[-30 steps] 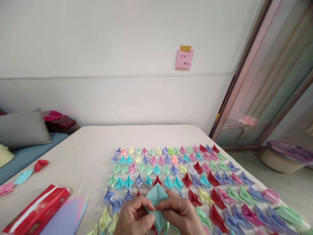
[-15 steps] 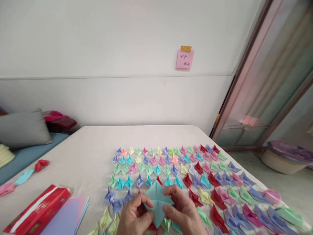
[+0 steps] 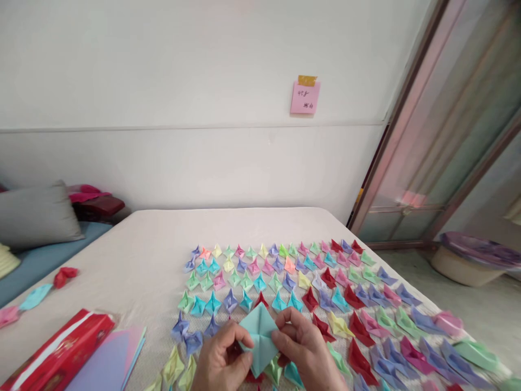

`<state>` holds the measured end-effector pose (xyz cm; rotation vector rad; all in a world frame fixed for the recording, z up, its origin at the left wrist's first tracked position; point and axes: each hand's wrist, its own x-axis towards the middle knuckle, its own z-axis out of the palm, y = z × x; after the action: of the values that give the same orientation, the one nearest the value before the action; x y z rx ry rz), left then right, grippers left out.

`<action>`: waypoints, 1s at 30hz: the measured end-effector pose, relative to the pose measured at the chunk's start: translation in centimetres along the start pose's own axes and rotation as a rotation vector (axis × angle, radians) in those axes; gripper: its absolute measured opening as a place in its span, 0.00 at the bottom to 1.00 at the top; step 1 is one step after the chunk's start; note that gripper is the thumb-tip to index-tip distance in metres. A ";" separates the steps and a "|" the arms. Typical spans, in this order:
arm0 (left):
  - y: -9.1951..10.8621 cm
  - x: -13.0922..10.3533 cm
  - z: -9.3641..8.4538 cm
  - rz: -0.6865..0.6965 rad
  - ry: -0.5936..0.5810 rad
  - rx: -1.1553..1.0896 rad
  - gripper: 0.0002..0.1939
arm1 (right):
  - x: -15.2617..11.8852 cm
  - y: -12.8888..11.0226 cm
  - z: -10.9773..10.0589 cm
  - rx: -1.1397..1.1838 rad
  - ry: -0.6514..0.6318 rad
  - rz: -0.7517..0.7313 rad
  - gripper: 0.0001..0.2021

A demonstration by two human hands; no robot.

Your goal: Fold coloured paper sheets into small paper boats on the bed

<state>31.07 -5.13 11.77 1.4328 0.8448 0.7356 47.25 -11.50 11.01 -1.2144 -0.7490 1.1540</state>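
A creased light teal paper (image 3: pixel 260 338), roughly diamond-shaped, is held up over the near part of the table. My left hand (image 3: pixel 223 355) pinches its left side between thumb and fingers. On the right side, my right hand (image 3: pixel 303 347) grips the paper with thumb and curled fingers. Beneath and beyond both hands, several rows of folded paper pieces in many colours, such as a blue one (image 3: pixel 230 300) and a red one (image 3: pixel 310 299), cover the tablecloth. The hands hide some pieces underneath.
At the near left lie a red packet (image 3: pixel 61 347) and a stack of coloured paper sheets (image 3: pixel 106 361). Red, cyan and pink pieces sit at the table's (image 3: pixel 163 233) left edge. A grey cushion (image 3: pixel 38 212) is further left; a covered tub (image 3: pixel 468 260) stands on the floor at right.
My right thumb has shifted slightly on the paper's right side, and its fingers are curled more closely. The paper is still between both hands. The view has shifted slightly.
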 end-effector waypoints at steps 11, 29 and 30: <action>-0.5 0.2 -0.3 0.040 0.019 0.010 0.03 | 0.2 0.0 0.1 -0.057 0.021 -0.031 0.09; -1.2 0.0 0.2 0.059 -0.067 0.036 0.05 | 0.4 0.2 0.3 0.074 -0.041 0.189 0.15; -1.2 0.0 0.2 0.073 -0.064 0.051 0.05 | 0.4 0.2 0.3 0.076 -0.039 0.175 0.14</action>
<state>31.15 -5.26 10.59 1.5316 0.7691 0.7238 47.02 -11.08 10.88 -1.2146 -0.6313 1.3407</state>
